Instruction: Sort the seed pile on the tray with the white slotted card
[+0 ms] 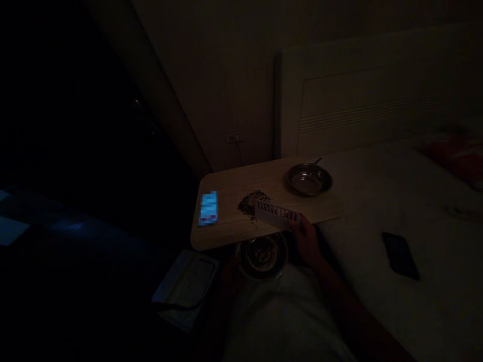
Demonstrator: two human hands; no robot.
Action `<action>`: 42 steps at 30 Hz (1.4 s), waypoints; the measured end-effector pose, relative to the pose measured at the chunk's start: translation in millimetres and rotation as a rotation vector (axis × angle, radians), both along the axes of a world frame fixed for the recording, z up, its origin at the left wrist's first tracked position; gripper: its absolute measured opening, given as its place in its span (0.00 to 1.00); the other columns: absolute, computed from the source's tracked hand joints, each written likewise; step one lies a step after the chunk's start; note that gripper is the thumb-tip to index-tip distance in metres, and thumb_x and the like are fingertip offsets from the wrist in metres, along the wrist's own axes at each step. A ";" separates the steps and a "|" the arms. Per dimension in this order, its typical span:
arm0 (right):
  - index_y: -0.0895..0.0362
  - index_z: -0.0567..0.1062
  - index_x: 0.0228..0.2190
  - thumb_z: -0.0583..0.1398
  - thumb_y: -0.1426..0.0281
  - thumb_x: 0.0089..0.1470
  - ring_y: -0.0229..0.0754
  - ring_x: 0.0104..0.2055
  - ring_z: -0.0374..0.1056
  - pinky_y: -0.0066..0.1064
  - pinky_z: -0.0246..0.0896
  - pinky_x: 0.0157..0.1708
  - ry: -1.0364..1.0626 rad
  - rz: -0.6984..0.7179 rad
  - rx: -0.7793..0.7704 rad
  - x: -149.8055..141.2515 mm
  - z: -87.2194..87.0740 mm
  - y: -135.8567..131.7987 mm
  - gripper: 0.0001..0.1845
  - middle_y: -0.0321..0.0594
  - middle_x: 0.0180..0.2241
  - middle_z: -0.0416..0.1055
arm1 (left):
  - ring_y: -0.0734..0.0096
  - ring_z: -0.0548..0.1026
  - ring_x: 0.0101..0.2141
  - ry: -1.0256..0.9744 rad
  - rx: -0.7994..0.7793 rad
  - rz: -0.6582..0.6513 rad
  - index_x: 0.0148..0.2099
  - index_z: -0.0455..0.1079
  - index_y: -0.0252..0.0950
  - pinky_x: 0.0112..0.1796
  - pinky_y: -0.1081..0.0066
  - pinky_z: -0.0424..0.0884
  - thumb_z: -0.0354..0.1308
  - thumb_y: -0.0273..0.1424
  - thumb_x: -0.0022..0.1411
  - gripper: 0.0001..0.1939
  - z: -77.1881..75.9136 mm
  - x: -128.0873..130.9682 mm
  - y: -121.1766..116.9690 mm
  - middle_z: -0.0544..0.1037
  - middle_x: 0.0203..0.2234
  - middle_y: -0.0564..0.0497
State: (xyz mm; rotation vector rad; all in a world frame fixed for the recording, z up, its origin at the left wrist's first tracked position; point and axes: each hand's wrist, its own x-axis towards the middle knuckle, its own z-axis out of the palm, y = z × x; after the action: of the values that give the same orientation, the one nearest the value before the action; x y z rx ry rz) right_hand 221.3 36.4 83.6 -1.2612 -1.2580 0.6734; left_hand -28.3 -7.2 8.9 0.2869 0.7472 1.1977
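In the dim light my right hand (306, 237) grips one end of a long, pale plastic piece with a row of slots (277, 213). Its far end meets a heap of small dark bits (249, 203) on the wooden tabletop (226, 231). Just under the table's front edge, a round metal bowl (262, 275) has some bits in its bottom. My left hand (233, 271) is at that bowl's left side, closed on its rim; its fingers are mostly lost in shadow.
A second metal bowl (309, 181) with a handle-like stick behind it stands at the table's back right. A lit phone (209, 208) lies on the left. A dark phone (400, 255) rests on the bed (362, 281). A pale bag or box (186, 286) is at lower left.
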 end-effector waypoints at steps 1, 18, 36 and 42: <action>0.54 0.77 0.43 0.58 0.57 0.61 0.49 0.42 0.74 0.38 0.69 0.43 0.008 0.006 -0.002 0.4 -0.5 0.3 0.17 0.42 0.40 0.80 | 0.44 0.66 0.62 -0.001 0.001 -0.010 0.52 0.77 0.40 0.63 0.50 0.56 0.63 0.28 0.54 0.21 0.8 0.6 -0.5 0.82 0.49 0.45; 0.55 0.77 0.41 0.59 0.57 0.59 0.49 0.41 0.73 0.38 0.68 0.42 0.060 -0.002 -0.032 0.5 -4.1 1.5 0.17 0.42 0.39 0.80 | 0.44 0.64 0.64 0.022 -0.027 -0.030 0.48 0.79 0.42 0.64 0.51 0.53 0.63 0.29 0.52 0.19 -5.4 -4.7 2.0 0.83 0.46 0.46; 0.54 0.78 0.40 0.60 0.56 0.58 0.49 0.42 0.73 0.39 0.69 0.44 0.116 0.055 -0.032 -6.3 -7.7 2.1 0.16 0.42 0.39 0.79 | 0.59 0.75 0.48 0.001 0.007 -0.038 0.56 0.70 0.39 0.47 0.55 0.74 0.57 0.39 0.68 0.17 6.4 -0.4 -1.4 0.73 0.55 0.44; 0.54 0.78 0.41 0.60 0.55 0.58 0.49 0.42 0.73 0.39 0.70 0.44 0.146 0.060 -0.026 -9.1 -7.3 3.2 0.17 0.41 0.39 0.80 | 0.47 0.67 0.61 -0.006 0.018 -0.025 0.51 0.77 0.40 0.62 0.51 0.59 0.65 0.30 0.56 0.18 -0.3 1.3 1.4 0.81 0.50 0.47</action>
State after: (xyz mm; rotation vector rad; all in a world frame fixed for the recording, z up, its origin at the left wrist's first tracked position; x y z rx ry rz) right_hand 212.2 39.6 76.3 -1.1772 -1.1730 0.8125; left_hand -26.9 -5.8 8.6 0.3059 0.7261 1.1818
